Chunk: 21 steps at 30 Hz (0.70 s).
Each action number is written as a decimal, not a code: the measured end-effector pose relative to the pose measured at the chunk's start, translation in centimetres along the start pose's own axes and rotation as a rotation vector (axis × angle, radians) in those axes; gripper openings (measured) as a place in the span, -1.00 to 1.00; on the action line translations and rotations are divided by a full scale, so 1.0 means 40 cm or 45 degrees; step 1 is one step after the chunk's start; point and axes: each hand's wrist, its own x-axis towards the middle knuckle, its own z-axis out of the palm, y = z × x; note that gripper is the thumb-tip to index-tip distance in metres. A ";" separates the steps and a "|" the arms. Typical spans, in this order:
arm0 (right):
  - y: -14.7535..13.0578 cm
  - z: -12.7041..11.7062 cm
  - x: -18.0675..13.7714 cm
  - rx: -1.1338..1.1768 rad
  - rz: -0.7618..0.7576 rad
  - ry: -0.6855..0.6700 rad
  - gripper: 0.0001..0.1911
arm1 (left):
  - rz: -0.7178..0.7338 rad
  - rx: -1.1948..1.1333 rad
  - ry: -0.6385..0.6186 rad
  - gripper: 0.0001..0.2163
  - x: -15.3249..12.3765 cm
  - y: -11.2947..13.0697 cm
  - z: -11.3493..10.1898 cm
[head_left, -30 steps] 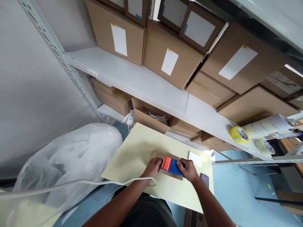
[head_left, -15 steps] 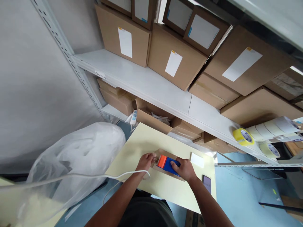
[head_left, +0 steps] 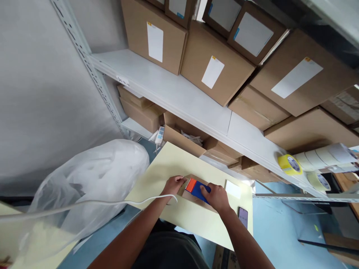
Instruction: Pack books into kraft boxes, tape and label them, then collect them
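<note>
On the pale table [head_left: 168,164], near its front edge: small brown box [head_left: 187,195], flat, lid side up.

Left hand [head_left: 174,185]: fingers curled over the box's left end, pinning it down.

Right hand [head_left: 215,196]: fingers wrapped tight round the blue handle of the dispenser [head_left: 196,188]. Its orange head points left and lies on the box top, just beside the left fingertips.

Progress (judgement): the dispenser head is at the left end of the lid, so the pass along the top looks at or close to its end. Strip on the lid too small to make out. Tape not seen cut off. Whether other seams are done: cannot tell.

Box: plain cardboard, low and oblong, mostly hidden under both hands; no label visible on it.

Nearby: white card [head_left: 232,189] and phone [head_left: 242,216] to the right on the table. White cable [head_left: 112,203] crosses the left forearm. Tape rolls [head_left: 290,164] on the shelf [head_left: 179,93], well apart. Plastic bag [head_left: 92,175] to the left.
</note>
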 end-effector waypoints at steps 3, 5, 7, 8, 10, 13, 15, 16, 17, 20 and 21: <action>-0.005 0.001 0.003 -0.024 0.027 -0.007 -0.52 | 0.033 0.014 0.002 -0.69 0.007 -0.015 0.010; -0.010 0.000 0.006 -0.033 0.040 -0.004 -0.52 | 0.045 0.026 0.012 -0.70 0.011 -0.029 0.017; -0.017 -0.003 0.008 -0.042 0.042 -0.003 -0.53 | 0.031 0.055 0.037 -0.69 0.014 -0.048 0.020; -0.021 -0.005 0.009 -0.048 0.042 -0.006 -0.53 | 0.011 0.076 0.056 -0.67 0.014 -0.058 0.020; -0.028 -0.008 0.010 -0.063 0.049 -0.013 -0.52 | -0.037 0.125 0.094 -0.61 0.013 -0.080 0.017; -0.033 -0.010 0.009 -0.073 0.072 -0.020 -0.53 | -0.063 0.185 0.141 -0.60 0.004 -0.097 0.009; -0.032 -0.008 0.010 -0.067 0.079 -0.016 -0.53 | 0.015 0.184 0.152 -0.60 -0.008 -0.094 0.007; -0.031 -0.006 0.011 -0.064 0.080 -0.012 -0.52 | 0.087 0.161 0.121 -0.59 -0.016 -0.089 0.008; -0.029 -0.004 0.012 -0.062 0.083 -0.006 -0.52 | 0.172 0.126 0.059 -0.57 -0.026 -0.083 0.010; -0.025 0.001 0.018 -0.047 0.088 0.002 -0.50 | 0.375 0.021 -0.201 -0.44 -0.060 -0.071 0.021; -0.025 0.001 0.020 -0.038 0.087 0.001 -0.50 | 0.391 0.006 -0.260 -0.39 -0.070 -0.071 0.025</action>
